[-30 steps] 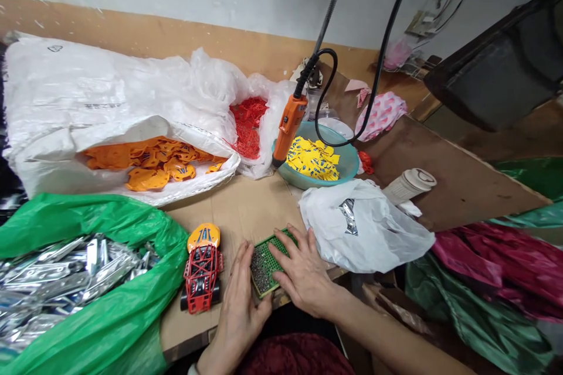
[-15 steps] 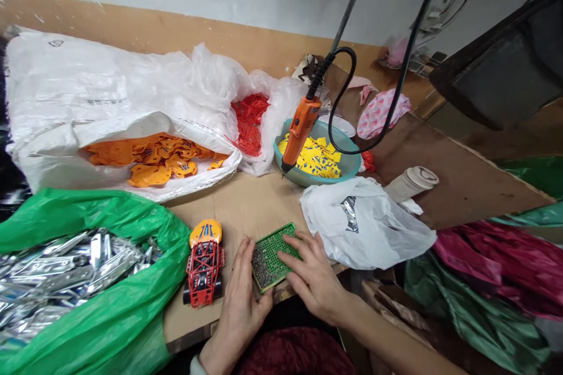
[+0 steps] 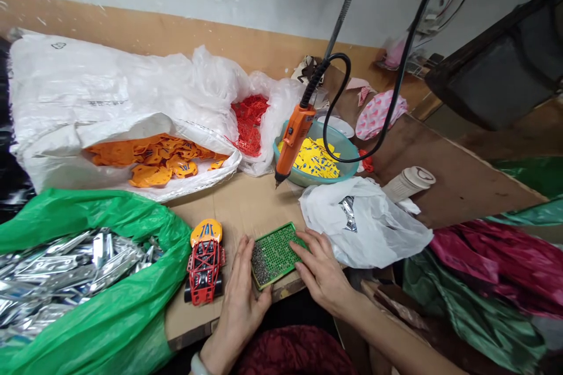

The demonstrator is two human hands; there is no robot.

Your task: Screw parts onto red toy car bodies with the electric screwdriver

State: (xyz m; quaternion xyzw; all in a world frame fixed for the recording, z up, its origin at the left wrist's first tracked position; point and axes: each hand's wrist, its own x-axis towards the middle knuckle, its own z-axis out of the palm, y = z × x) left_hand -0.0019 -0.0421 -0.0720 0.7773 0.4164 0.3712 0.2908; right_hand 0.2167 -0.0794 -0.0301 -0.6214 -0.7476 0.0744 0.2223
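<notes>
A green perforated tray lies at the table's front edge, with many small metal screws heaped at its left end. My left hand rests along the tray's left side, thumb apart from the fingers and touching the near corner. My right hand is over the tray's right side, fingers spread, fingertips on its surface. Left of my left hand stands a toy car with a red frame and an orange roof panel. Above the table hangs an orange electric screwdriver, its tip pointing down.
A green bag of silvery parts fills the left front. Behind are a white sack with orange parts, red parts in clear plastic and a teal bowl of yellow pieces. A white plastic bag and a cup stand right.
The hanging screwdriver has swung slightly left and down. My right hand has shifted a little right on the tray. The left hand has barely moved.
</notes>
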